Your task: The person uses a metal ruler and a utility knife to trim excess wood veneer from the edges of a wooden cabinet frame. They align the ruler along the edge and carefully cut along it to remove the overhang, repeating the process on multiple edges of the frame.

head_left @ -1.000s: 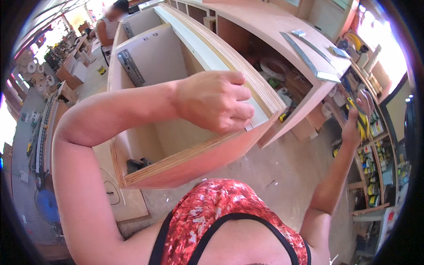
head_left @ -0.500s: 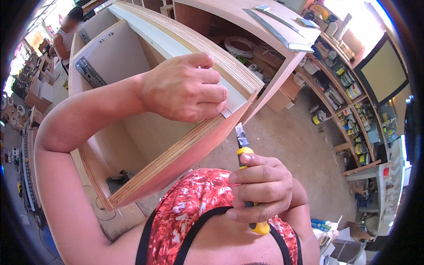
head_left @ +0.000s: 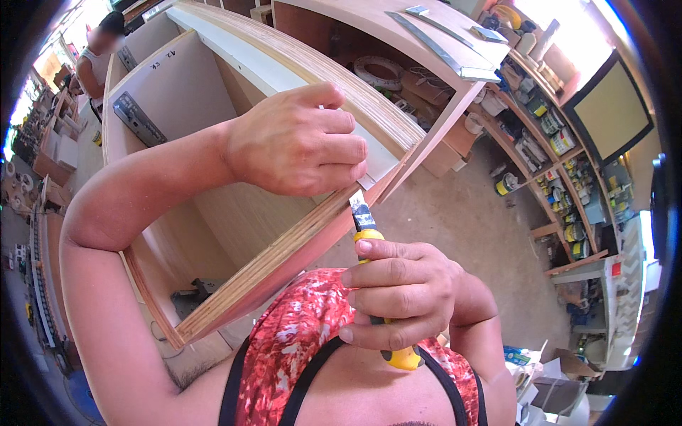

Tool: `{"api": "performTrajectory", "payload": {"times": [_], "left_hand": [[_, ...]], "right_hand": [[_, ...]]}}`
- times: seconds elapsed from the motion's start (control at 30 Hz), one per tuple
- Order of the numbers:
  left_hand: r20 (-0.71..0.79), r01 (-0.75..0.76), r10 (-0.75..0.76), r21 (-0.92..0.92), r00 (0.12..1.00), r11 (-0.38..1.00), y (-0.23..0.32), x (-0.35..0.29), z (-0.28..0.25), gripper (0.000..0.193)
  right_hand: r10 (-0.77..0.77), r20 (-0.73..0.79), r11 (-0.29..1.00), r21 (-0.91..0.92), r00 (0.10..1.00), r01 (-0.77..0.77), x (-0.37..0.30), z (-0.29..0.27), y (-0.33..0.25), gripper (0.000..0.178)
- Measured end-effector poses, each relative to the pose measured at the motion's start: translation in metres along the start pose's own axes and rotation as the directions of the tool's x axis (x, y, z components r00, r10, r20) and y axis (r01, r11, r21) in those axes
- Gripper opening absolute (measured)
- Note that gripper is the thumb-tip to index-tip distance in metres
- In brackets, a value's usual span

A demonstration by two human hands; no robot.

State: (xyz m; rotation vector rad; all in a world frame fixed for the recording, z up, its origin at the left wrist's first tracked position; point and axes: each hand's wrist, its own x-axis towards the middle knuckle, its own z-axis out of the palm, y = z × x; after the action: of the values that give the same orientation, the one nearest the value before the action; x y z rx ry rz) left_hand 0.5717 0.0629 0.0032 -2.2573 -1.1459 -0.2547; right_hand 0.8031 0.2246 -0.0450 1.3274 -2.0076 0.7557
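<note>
My left hand (head_left: 298, 138) is closed over a white strip (head_left: 378, 162) that runs along the plywood rail of a wooden cabinet carcass (head_left: 284, 273). Its thumb and fingertips are hidden beneath it. In my right hand (head_left: 408, 287) is a yellow and black utility knife (head_left: 369, 234), fingers wrapped round the handle and thumb near its front end. The blade points up and away from me. Its tip is at the cabinet's corner edge, close beside the end of the strip; whether it touches the wood I cannot tell.
Right of the cabinet stands a wooden table (head_left: 455, 42) with a metal square (head_left: 477, 74) on top. Shelves (head_left: 550, 167) with cans line the right side. A metal drawer slide (head_left: 138, 119) is fixed inside the carcass. Another person (head_left: 92, 67) is at the far left.
My right hand has moved left and slightly up, bringing the knife blade from beside the cabinet to its corner edge. My left hand stays on the strip. The view has shifted slightly.
</note>
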Motion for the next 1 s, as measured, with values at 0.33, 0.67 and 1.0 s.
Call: {"api": "performTrajectory", "payload": {"times": [0.33, 0.67, 1.0], "left_hand": [[-0.024, 0.006, -0.006, -0.013, 1.0, 1.0, 0.001, -0.001, 0.002, 0.024], [-0.016, 0.016, -0.016, -0.025, 1.0, 1.0, 0.0, -0.002, 0.001, 0.022], [-0.031, 0.013, -0.014, -0.028, 0.999, 1.0, 0.001, 0.0, 0.002, 0.023]], "right_hand": [[-0.001, 0.118, 0.999, 0.038, 0.993, -0.003, 0.008, -0.013, 0.0, 0.029], [0.007, 0.13, 0.998, 0.058, 0.992, -0.014, 0.011, -0.018, 0.003, 0.028], [0.012, 0.203, 0.999, 0.037, 0.979, -0.019, 0.018, -0.028, 0.0, 0.025]]}}
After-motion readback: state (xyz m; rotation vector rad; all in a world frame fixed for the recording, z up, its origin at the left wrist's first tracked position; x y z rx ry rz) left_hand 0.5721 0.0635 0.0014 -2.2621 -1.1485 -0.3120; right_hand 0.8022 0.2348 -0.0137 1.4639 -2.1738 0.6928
